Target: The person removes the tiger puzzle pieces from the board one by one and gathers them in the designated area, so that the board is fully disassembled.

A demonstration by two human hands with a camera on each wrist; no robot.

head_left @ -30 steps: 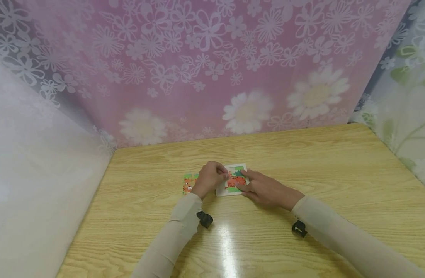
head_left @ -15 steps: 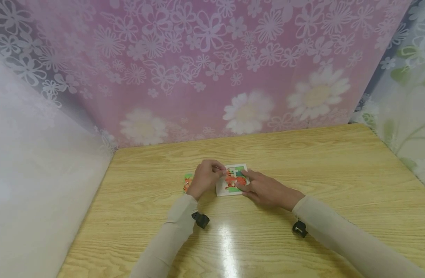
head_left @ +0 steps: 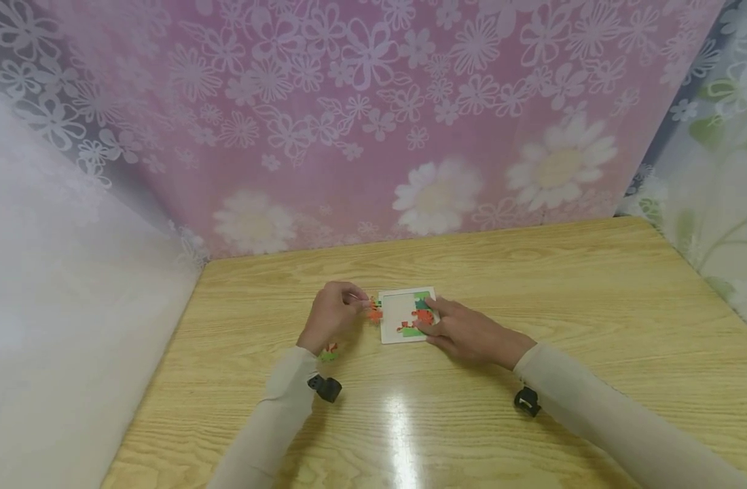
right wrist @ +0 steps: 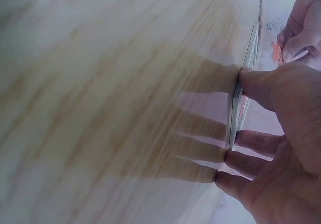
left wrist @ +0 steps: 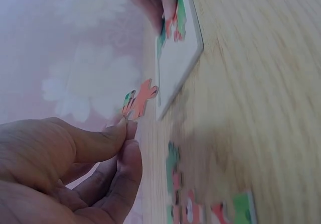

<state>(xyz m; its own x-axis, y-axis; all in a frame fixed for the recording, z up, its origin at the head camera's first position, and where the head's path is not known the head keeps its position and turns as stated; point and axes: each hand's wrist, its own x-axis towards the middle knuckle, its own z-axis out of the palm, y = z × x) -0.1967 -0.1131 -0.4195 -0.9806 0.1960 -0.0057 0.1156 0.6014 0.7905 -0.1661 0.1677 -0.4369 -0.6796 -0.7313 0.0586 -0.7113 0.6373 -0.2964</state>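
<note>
My left hand (head_left: 333, 312) pinches an orange-and-green jigsaw piece (left wrist: 143, 101) between thumb and fingertips, just left of the white puzzle tray (head_left: 398, 309). In the left wrist view the piece is held up off the table. The tray's left part shows a bare white floor, while orange and green pieces (head_left: 424, 317) fill parts of its right side. Over the tray's right edge, my right hand (head_left: 471, 333) presses with fairly straight fingers. More loose puzzle pieces (left wrist: 193, 209) lie on the table by my left hand, partly hidden beneath it in the head view.
The wood-grain table (head_left: 532, 272) meets a pink floral backdrop (head_left: 324, 136) at the back. White and floral panels stand at the left and right. Each wrist carries a small black camera (head_left: 324, 388).
The left hand has drawn back leftward with the jigsaw piece, out of the tray, baring the tray's white floor. It now covers most of the loose pieces. The right hand has stayed put.
</note>
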